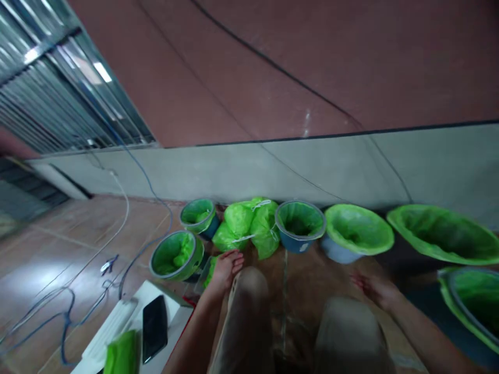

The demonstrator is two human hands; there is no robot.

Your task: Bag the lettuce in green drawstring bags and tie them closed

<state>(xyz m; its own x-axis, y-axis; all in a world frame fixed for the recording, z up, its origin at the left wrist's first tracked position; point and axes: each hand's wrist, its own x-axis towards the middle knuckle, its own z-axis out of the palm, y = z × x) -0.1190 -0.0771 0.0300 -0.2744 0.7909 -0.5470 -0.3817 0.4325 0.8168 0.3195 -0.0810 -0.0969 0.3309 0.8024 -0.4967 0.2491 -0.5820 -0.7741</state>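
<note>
My left hand [228,269] is beside my left knee with its fingers loosely bent and nothing visible in them. Just beyond it lie tied bright green plastic bags [238,221] with white ties. My right hand [374,288] is over the right side of my lap, somewhat blurred, its fingers reaching inward and holding nothing I can see. Nearest to it stands a pale bucket [341,252] with a green bag liner [358,228] folded over its rim. To the left of that is a blue bucket [294,243], also lined with green.
More green-lined buckets stand at left [161,267] and at right [452,306]. A black phone [155,327] and a green folded bundle [120,353] lie on a white box [97,340]. Cables [66,317] and keys [109,265] lie on the tiled floor. A wall [312,161] runs behind.
</note>
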